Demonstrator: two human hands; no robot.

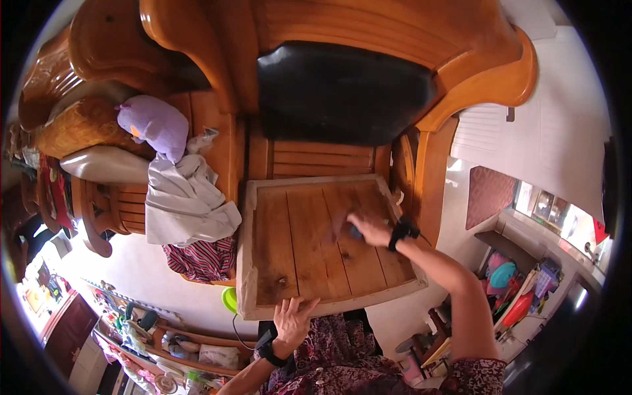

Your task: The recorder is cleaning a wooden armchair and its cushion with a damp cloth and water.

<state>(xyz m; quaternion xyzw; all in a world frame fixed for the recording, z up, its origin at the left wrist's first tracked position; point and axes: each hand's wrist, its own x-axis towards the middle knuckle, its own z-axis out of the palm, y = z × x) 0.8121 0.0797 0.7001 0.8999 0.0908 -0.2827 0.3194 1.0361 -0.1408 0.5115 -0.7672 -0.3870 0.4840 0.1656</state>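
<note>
A wooden board panel (316, 247) with a pale raised frame lies across the seat of a wooden armchair, its near edge above my lap. My left hand (292, 320) rests at the near edge of that frame, fingers over the rim. Over the right part of the planks is my right hand (369, 228), blurred by motion. It holds something dark and thin, perhaps a cloth (337, 225), too blurred to name surely. Dark stains and knots mark the planks. Each wrist wears a black band.
Behind the panel stands a black cushion (345, 94) against the chair back. At left, a wooden seat holds a purple plush toy (157, 126), a white cloth (185, 207) and a striped cloth (210, 259). A light green object (229, 299) is by the panel's near-left corner.
</note>
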